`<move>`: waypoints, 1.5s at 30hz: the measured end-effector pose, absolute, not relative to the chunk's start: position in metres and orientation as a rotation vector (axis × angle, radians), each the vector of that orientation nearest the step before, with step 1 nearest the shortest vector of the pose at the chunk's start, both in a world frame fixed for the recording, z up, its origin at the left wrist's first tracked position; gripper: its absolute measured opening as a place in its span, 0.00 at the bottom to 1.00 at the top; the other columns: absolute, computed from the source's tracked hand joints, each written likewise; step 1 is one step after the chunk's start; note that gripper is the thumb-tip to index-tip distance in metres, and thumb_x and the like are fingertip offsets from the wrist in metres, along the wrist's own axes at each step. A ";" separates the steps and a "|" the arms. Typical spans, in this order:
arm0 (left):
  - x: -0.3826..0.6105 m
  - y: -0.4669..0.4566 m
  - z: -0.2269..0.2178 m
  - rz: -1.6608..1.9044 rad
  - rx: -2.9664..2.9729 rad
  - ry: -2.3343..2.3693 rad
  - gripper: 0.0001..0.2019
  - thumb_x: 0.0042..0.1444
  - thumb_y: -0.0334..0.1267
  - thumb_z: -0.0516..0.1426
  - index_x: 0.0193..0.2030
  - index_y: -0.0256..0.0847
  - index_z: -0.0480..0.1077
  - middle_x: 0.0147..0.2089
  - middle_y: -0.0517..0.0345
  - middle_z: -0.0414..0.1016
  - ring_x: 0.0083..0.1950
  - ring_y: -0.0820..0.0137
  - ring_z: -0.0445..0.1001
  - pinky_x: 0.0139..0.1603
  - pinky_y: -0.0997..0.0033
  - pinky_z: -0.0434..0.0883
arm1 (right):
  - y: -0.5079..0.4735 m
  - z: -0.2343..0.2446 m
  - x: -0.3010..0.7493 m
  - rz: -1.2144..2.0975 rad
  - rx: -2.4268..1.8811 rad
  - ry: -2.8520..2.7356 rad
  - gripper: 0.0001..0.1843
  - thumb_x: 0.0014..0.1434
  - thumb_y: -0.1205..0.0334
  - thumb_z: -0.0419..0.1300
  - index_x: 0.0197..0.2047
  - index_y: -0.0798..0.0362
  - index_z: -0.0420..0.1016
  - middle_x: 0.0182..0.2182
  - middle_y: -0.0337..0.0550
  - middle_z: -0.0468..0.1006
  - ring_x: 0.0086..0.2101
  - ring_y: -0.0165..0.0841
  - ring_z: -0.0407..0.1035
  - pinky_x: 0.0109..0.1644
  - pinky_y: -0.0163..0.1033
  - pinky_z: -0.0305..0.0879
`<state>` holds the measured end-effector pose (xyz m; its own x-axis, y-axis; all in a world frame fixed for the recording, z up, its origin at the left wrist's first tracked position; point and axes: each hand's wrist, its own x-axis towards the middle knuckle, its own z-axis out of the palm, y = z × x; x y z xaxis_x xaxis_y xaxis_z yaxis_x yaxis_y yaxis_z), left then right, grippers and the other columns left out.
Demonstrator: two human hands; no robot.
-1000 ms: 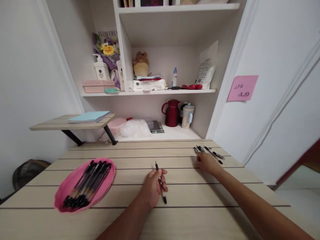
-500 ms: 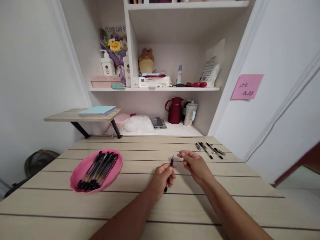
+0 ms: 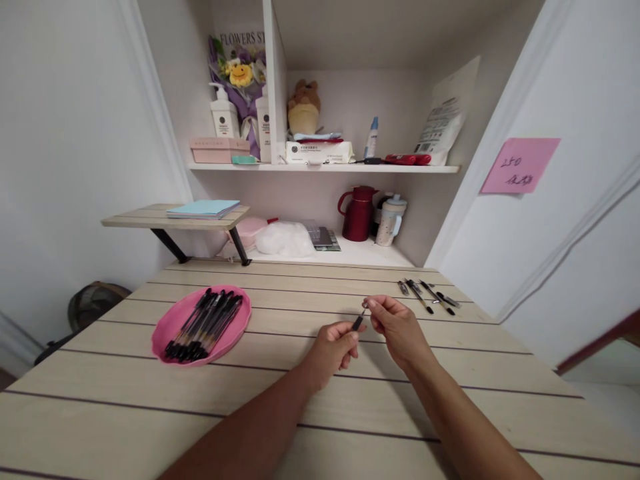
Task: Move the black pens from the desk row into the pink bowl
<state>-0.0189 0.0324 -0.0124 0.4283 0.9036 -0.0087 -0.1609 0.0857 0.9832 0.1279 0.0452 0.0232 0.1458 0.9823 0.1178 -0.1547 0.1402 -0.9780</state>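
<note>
My left hand (image 3: 333, 352) is closed around a black pen (image 3: 357, 323), whose thin bare tip points up and to the right. The fingertips of my right hand (image 3: 399, 327) pinch a tiny piece (image 3: 365, 305) right at that tip; it looks pale or shiny, but its kind is too small to tell. Whether the piece touches the tip I cannot tell. To the left, a pink tray (image 3: 246, 321) holds a bundle of black pens (image 3: 205, 325). Several loose pens and pen parts (image 3: 419, 297) lie on the table beyond my right hand.
The slatted wooden table (image 3: 280, 400) runs back to a white shelf unit (image 3: 325, 168). A small raised stand (image 3: 130, 217) with blue paper (image 3: 203, 209) is at the back left. A red jug (image 3: 359, 215) and a pale cup (image 3: 391, 223) stand on the lower shelf.
The pen has tilted to the right, and its tip now meets my right fingertips. My hands have come closer together. The whole view has shifted slightly.
</note>
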 end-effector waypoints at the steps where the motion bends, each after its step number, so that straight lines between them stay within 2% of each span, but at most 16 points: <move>1: -0.019 0.032 -0.012 0.926 1.220 0.790 0.22 0.49 0.47 0.56 0.47 0.36 0.69 0.19 0.64 0.64 0.14 0.83 0.56 0.15 0.79 0.48 | 0.045 0.023 0.128 1.079 -1.072 -1.066 0.17 0.42 0.50 0.65 0.29 0.54 0.72 0.18 0.36 0.67 0.17 0.24 0.53 0.20 0.32 0.47; 8: -0.019 0.031 -0.011 0.920 1.207 0.784 0.21 0.49 0.47 0.56 0.47 0.36 0.70 0.20 0.64 0.65 0.14 0.83 0.56 0.16 0.79 0.49 | 0.042 0.021 0.127 1.099 -1.094 -1.105 0.18 0.40 0.49 0.66 0.28 0.55 0.72 0.15 0.34 0.63 0.18 0.24 0.53 0.20 0.32 0.49; 13: -0.018 0.032 -0.010 0.955 1.204 0.792 0.20 0.49 0.46 0.55 0.45 0.35 0.71 0.19 0.64 0.65 0.14 0.83 0.55 0.16 0.79 0.49 | 0.038 0.019 0.123 1.175 -1.093 -1.109 0.19 0.40 0.50 0.66 0.30 0.56 0.72 0.17 0.37 0.69 0.18 0.24 0.54 0.20 0.31 0.49; 19: -0.018 0.032 -0.010 0.958 1.212 0.784 0.19 0.49 0.46 0.56 0.43 0.34 0.71 0.18 0.64 0.64 0.14 0.83 0.54 0.16 0.79 0.49 | 0.038 0.019 0.128 1.303 -1.055 -1.097 0.23 0.40 0.52 0.67 0.39 0.54 0.74 0.23 0.40 0.73 0.20 0.25 0.59 0.23 0.31 0.52; 24: -0.018 0.031 -0.010 0.961 1.213 0.795 0.17 0.49 0.45 0.55 0.42 0.35 0.72 0.19 0.63 0.64 0.14 0.83 0.54 0.16 0.79 0.49 | 0.039 0.016 0.130 1.339 -1.057 -1.105 0.20 0.40 0.52 0.67 0.35 0.55 0.76 0.20 0.39 0.72 0.18 0.23 0.56 0.22 0.31 0.50; 31: -0.017 0.031 -0.013 0.989 1.239 0.813 0.17 0.49 0.44 0.55 0.42 0.34 0.72 0.18 0.64 0.63 0.14 0.83 0.52 0.15 0.78 0.48 | 0.036 0.018 0.129 1.368 -1.042 -1.122 0.19 0.41 0.52 0.66 0.34 0.56 0.75 0.20 0.39 0.72 0.17 0.22 0.53 0.20 0.31 0.46; 37: -0.016 0.027 -0.010 1.054 1.300 0.885 0.14 0.49 0.41 0.55 0.39 0.35 0.73 0.17 0.64 0.61 0.15 0.82 0.50 0.17 0.78 0.48 | 0.037 0.016 0.127 1.298 -1.074 -1.150 0.19 0.40 0.51 0.66 0.32 0.56 0.74 0.19 0.37 0.71 0.17 0.22 0.53 0.21 0.30 0.47; 43: -0.016 0.029 -0.009 1.064 1.363 0.901 0.12 0.48 0.41 0.55 0.32 0.34 0.73 0.18 0.64 0.62 0.16 0.82 0.51 0.17 0.78 0.49 | 0.038 0.015 0.123 1.249 -1.072 -1.164 0.18 0.39 0.50 0.66 0.22 0.55 0.67 0.15 0.34 0.66 0.15 0.21 0.50 0.18 0.31 0.43; 45: -0.016 0.030 -0.009 1.049 1.372 0.899 0.13 0.49 0.41 0.54 0.33 0.33 0.73 0.18 0.65 0.61 0.16 0.83 0.51 0.17 0.79 0.49 | 0.037 0.016 0.123 1.293 -1.041 -1.151 0.17 0.40 0.51 0.66 0.27 0.55 0.69 0.18 0.35 0.69 0.16 0.21 0.51 0.19 0.31 0.43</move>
<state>-0.0157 0.0298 -0.0090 0.3119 0.9459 0.0893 -0.0563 -0.0754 0.9956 0.1227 0.0365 0.0159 -0.0528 0.9978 0.0406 -0.1560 0.0319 -0.9872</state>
